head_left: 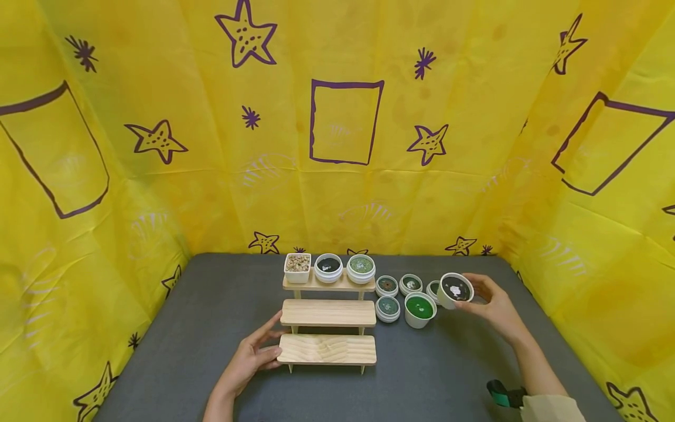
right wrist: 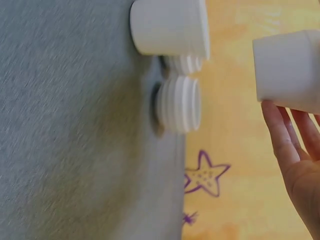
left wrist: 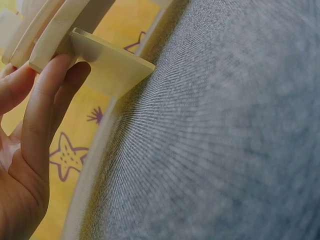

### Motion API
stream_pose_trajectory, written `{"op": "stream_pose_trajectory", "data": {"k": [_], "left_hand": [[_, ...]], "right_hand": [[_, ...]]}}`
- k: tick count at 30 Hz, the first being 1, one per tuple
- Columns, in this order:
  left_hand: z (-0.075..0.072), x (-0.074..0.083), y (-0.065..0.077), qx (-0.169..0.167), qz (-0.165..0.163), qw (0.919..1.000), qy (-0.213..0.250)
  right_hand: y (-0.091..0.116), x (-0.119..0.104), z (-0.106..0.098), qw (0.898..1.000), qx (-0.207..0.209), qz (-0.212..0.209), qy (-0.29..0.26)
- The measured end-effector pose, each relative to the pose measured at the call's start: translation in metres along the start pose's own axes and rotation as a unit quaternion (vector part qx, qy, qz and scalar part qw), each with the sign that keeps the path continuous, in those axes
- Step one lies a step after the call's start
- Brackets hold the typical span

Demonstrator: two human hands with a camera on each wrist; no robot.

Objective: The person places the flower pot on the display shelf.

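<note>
R hand [head_left: 489, 302] grips dark-filled cup [head_left: 448, 298] above bench [head_left: 211, 316], L hand [head_left: 255, 353] pinches wooden stand [head_left: 327, 350] at L end; prob. mid-transfer, next likely needs level carry to bare mid tier [head_left: 328, 313]

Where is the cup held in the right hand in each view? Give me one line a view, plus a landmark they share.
Head: the cup is right of centre, in the lower half, held by the right hand.
Left wrist: not in it.
Right wrist: the cup is at upper right, cut off by the right edge.
Shared landmark: the yellow cloth printed with stars, behind the table.
</note>
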State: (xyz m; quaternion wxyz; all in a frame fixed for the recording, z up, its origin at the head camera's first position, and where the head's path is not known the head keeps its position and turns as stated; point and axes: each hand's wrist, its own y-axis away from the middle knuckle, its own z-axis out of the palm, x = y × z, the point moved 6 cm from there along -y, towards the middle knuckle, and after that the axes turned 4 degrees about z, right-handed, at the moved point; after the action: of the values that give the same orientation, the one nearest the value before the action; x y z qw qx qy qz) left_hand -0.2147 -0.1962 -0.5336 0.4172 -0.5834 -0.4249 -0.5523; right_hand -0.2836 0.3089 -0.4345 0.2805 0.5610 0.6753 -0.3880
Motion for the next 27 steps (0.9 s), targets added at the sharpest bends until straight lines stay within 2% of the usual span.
{"op": "stream_pose_trajectory", "data": {"k": [12,20,27], "left_hand": [[0.0,0.0,0.001,-0.003,0.001,1.0,0.002],[0.0,-0.001,0.0,-0.002,0.002,1.0,0.002],[0.0,-0.001,0.0,0.003,-0.002,1.0,0.001]], "right_hand": [[-0.001,-0.038,0.023,0.996,-0.031,-0.048,-0.068],[0.0,-0.056,0.04,0.993,-0.058,-0.052,-0.087],[-0.001,-0.07,0.06,0.988,-0.086,-0.076,-0.103]]}}
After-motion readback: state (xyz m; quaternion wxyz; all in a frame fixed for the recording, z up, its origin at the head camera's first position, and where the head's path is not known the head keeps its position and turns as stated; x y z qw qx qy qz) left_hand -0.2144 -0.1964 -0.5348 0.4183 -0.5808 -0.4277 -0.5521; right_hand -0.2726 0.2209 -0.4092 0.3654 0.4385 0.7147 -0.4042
